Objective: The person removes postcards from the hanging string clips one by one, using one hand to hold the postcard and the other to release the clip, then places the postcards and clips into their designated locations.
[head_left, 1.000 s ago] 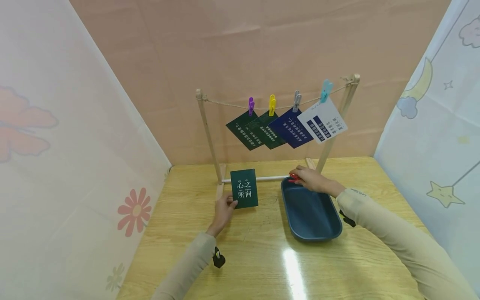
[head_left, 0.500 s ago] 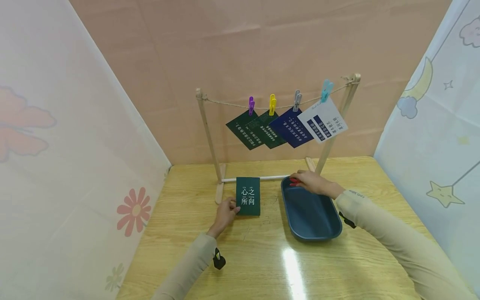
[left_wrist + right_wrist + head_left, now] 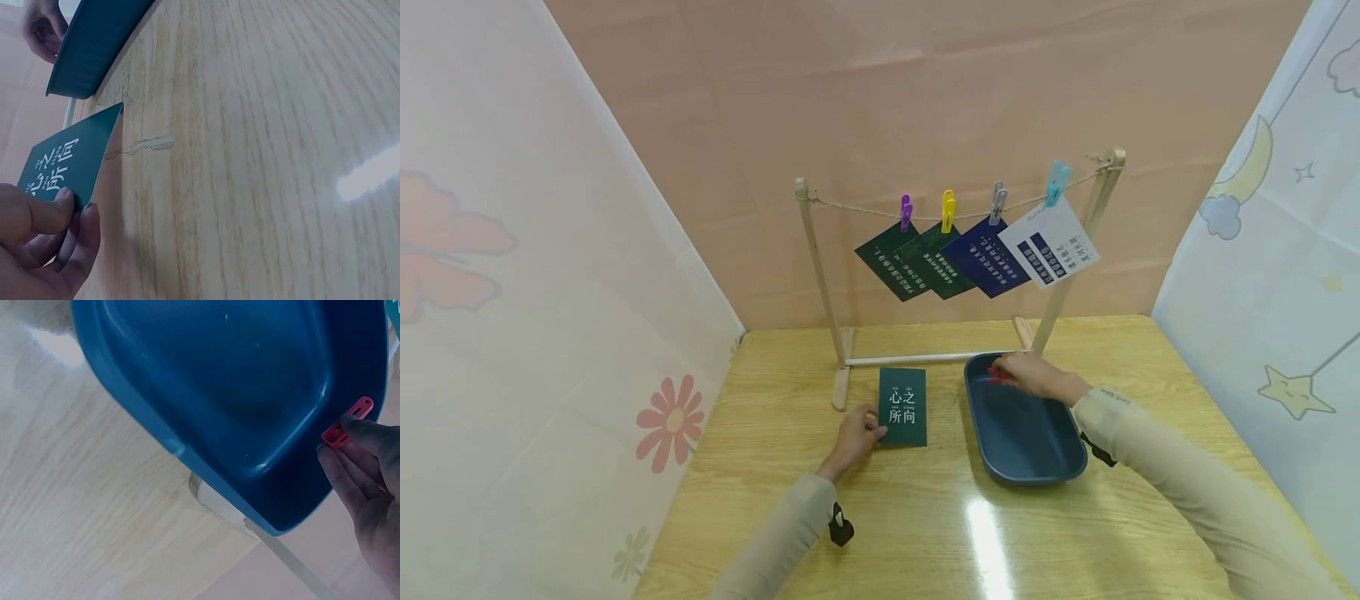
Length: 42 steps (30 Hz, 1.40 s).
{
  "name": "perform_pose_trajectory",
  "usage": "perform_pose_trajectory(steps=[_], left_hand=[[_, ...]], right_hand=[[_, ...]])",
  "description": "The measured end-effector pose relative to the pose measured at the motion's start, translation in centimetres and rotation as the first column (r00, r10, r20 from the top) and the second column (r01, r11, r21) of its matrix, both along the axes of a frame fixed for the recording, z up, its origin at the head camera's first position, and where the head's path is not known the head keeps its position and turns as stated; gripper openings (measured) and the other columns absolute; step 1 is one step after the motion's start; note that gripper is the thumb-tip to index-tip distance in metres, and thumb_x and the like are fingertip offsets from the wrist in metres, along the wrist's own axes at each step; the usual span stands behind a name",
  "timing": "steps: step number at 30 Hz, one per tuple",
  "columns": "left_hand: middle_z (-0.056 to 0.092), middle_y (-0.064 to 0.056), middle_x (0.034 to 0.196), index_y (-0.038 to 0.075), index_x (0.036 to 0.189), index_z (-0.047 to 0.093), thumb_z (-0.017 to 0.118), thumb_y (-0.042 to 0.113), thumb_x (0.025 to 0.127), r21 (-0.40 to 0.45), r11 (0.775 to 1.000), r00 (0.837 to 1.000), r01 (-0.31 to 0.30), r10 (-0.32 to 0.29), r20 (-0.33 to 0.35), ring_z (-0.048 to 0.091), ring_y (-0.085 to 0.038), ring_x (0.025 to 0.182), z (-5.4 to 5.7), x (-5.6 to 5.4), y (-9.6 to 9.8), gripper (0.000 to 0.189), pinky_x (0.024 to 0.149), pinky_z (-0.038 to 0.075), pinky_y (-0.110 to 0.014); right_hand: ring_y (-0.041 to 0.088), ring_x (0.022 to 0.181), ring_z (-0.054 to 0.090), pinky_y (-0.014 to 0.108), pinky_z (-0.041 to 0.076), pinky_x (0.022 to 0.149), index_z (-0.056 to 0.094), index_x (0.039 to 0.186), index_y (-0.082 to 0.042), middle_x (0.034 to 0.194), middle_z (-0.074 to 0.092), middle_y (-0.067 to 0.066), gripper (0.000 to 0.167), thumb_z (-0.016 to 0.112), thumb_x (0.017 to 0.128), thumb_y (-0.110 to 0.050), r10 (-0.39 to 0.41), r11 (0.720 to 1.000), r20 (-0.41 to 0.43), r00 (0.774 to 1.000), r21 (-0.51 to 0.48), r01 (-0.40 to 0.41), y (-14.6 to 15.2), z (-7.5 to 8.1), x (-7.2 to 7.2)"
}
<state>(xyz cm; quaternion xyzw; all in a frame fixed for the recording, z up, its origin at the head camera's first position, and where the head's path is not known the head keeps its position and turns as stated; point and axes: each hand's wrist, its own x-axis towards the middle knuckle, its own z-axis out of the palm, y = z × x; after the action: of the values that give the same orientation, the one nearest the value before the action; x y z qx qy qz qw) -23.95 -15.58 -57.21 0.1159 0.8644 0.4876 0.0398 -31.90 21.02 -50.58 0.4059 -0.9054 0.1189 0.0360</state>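
Note:
My left hand (image 3: 854,437) pinches a dark green card (image 3: 903,408) with white Chinese characters by its lower left edge. In the left wrist view the card (image 3: 75,156) is tilted just above the table, thumb on its printed face. Over the far end of a blue plastic basin (image 3: 1026,442), my right hand (image 3: 1033,372) holds a red clothespin (image 3: 998,377). The right wrist view shows this clothespin (image 3: 347,423) between thumb and fingers, above the basin's inside wall.
Behind the card stands a wooden frame (image 3: 822,275) with a string. From it hang several cards, such as a white card (image 3: 1051,243), by purple, yellow, grey and light blue clothespins (image 3: 1057,183). The wooden table (image 3: 910,533) ends at a pinkish cloth (image 3: 880,100).
My left hand has brought the green card nearer to me and a little to the right. The right hand has moved slightly right and nearer with the red clothespin.

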Motion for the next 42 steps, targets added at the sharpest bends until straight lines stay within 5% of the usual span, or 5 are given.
perform_pose_trajectory(steps=[9,24,42], left_hand=[[0.066,-0.014,0.083,-0.012,0.11,0.061,0.072,-0.006,0.087,0.049,0.999,0.994,-0.012,0.006,0.11,0.067,-0.024,0.064,-0.4,-0.1,0.2,0.026,0.055,0.058,-0.03],[0.061,-0.012,0.08,-0.014,0.117,0.055,0.072,-0.013,0.083,0.145,0.989,0.981,-0.04,0.011,0.191,0.065,-0.021,0.06,-0.7,0.3,0.4,0.037,0.055,0.06,-0.033],[0.064,-0.009,0.081,-0.012,0.129,0.051,0.075,-0.004,0.084,0.093,0.995,0.971,-0.036,0.013,0.239,0.064,-0.016,0.059,-1.0,0.1,0.2,0.052,0.054,0.058,-0.03]], right_hand=[[0.019,0.069,0.057,0.035,0.053,0.06,0.07,0.095,0.002,0.078,0.06,0.006,0.02,0.078,0.078,0.004,-0.032,0.998,0.001,0.999,0.057,0.032,0.3,-1.3,-0.3],[0.021,0.07,0.059,0.037,0.054,0.062,0.068,0.086,-0.006,0.077,0.059,0.004,0.02,0.083,0.075,0.0,-0.026,0.99,-0.029,0.999,0.138,0.029,-0.1,-2.8,-1.0],[0.027,0.068,0.06,0.041,0.052,0.056,0.062,0.082,-0.008,0.076,0.056,0.006,0.02,0.073,0.08,0.008,-0.096,0.981,-0.01,0.995,0.169,0.096,-0.1,-4.1,-1.4]])
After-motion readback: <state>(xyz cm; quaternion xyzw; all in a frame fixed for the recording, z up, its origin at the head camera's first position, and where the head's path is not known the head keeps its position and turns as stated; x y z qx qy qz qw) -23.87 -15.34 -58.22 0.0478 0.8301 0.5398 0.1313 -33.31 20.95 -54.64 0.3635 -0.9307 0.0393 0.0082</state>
